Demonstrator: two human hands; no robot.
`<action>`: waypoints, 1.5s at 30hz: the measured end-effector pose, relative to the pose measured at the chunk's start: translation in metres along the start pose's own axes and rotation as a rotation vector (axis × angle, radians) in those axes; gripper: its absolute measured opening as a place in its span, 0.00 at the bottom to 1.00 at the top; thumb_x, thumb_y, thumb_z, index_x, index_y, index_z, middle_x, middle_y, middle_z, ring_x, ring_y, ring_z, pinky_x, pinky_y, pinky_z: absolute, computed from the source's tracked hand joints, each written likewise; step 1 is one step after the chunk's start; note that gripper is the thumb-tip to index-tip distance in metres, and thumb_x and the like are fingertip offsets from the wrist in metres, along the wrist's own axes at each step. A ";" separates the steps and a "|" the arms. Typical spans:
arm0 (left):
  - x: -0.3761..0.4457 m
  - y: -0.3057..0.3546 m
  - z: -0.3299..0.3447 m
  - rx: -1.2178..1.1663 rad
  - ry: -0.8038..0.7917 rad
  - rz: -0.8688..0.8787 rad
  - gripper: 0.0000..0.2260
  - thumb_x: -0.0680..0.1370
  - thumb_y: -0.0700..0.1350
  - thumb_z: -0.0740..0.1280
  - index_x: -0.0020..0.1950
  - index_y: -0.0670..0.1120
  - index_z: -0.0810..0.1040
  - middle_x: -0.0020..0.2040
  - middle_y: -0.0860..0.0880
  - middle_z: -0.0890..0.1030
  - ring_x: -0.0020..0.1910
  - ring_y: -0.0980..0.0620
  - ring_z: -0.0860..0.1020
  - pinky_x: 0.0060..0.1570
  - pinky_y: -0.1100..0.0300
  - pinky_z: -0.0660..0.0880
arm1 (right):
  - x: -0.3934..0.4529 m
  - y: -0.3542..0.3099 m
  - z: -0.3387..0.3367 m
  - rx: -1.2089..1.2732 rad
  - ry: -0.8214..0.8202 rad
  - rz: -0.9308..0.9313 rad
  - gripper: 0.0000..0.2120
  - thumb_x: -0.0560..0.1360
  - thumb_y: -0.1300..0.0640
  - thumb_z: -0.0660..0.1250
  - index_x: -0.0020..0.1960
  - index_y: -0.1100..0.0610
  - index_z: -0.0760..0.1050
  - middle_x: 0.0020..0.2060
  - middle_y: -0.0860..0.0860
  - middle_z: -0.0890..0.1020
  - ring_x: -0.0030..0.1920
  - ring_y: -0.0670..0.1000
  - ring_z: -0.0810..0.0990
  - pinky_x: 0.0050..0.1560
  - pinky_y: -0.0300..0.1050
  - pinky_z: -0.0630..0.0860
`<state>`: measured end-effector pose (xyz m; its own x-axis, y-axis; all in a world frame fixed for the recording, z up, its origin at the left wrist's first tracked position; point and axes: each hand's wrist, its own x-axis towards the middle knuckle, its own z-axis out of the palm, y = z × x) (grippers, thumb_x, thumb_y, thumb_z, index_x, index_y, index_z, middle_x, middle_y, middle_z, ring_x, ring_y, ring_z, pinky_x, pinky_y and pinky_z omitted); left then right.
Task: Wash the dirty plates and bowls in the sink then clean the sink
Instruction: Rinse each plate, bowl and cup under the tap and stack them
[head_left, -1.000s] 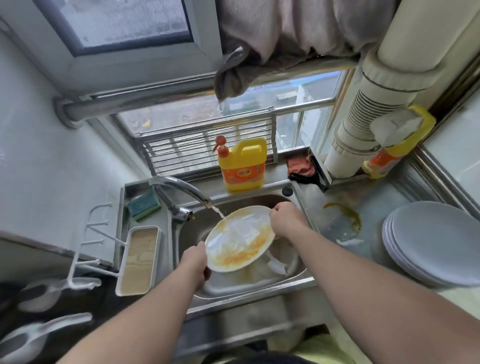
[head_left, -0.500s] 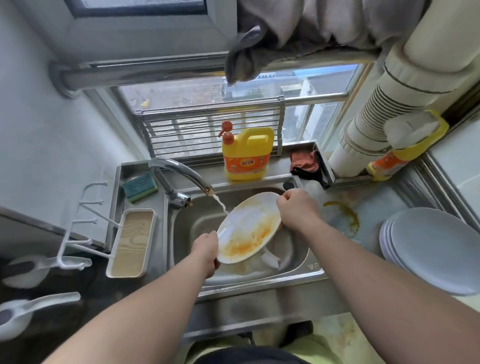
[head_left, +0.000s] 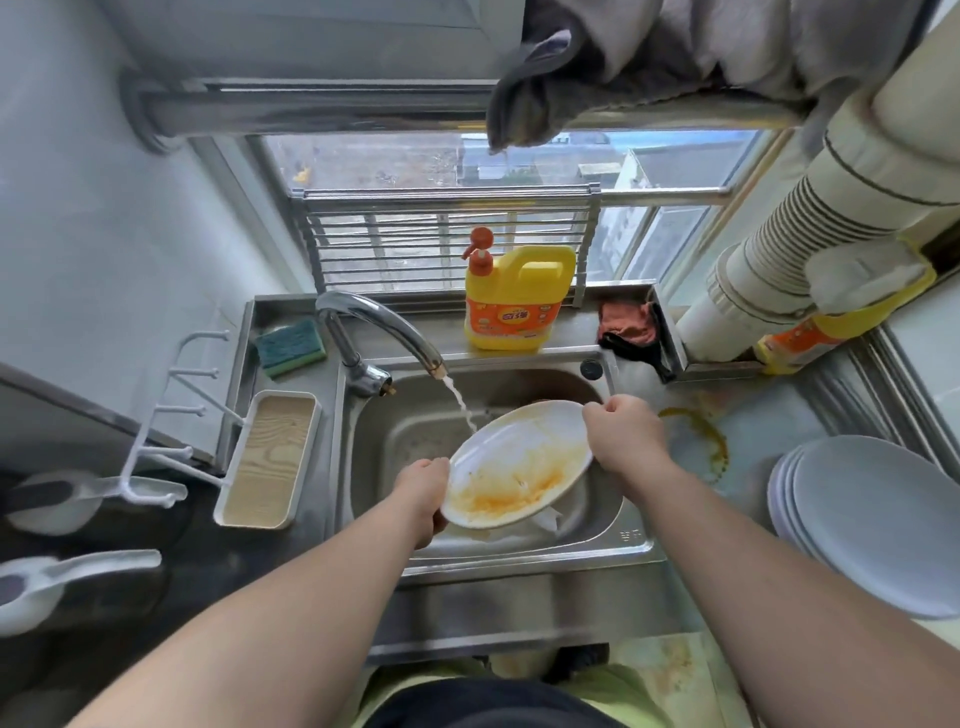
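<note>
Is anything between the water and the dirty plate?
Nothing visible. The stream from the faucet falls straight onto the upper rim of the plate, which the left hand and right hand hold tilted over the sink.

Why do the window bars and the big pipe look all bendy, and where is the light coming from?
Head view: the wide lens curves the window bars and pipe near the edges; daylight comes through the window, with slight blur on the dirty plate.

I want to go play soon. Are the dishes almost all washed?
Not yet. Pale plates sit stacked on the counter, perhaps already washed. The left hand and right hand hold a plate with orange sauce under the running tap. More dishes lie in the sink, which needs cleaning afterwards.
</note>
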<state>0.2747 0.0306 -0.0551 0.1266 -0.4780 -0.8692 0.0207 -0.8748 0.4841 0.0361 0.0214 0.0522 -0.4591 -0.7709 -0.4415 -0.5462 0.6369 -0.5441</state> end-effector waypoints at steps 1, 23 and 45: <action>0.001 -0.001 -0.003 -0.005 0.007 -0.007 0.09 0.79 0.45 0.62 0.54 0.47 0.80 0.52 0.42 0.87 0.43 0.44 0.82 0.42 0.55 0.76 | -0.001 0.002 0.003 -0.001 -0.012 0.002 0.10 0.78 0.53 0.63 0.40 0.56 0.75 0.38 0.53 0.79 0.46 0.59 0.78 0.44 0.48 0.70; -0.026 -0.002 -0.078 0.016 0.213 0.097 0.07 0.80 0.40 0.60 0.42 0.46 0.73 0.31 0.47 0.73 0.25 0.50 0.66 0.25 0.63 0.60 | 0.003 0.007 0.072 0.095 -0.281 0.031 0.13 0.79 0.55 0.61 0.35 0.55 0.71 0.37 0.54 0.76 0.34 0.54 0.70 0.34 0.46 0.66; -0.073 0.002 -0.100 0.326 0.629 0.599 0.10 0.85 0.48 0.61 0.45 0.49 0.75 0.40 0.47 0.81 0.42 0.41 0.81 0.42 0.43 0.81 | 0.036 -0.034 0.130 -0.081 -0.370 -0.332 0.16 0.86 0.40 0.53 0.48 0.50 0.67 0.43 0.54 0.80 0.43 0.59 0.78 0.44 0.56 0.76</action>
<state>0.3647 0.0717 0.0200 0.5427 -0.8100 -0.2223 -0.4897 -0.5201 0.6998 0.1294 -0.0291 -0.0381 0.0199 -0.8742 -0.4852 -0.6804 0.3438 -0.6472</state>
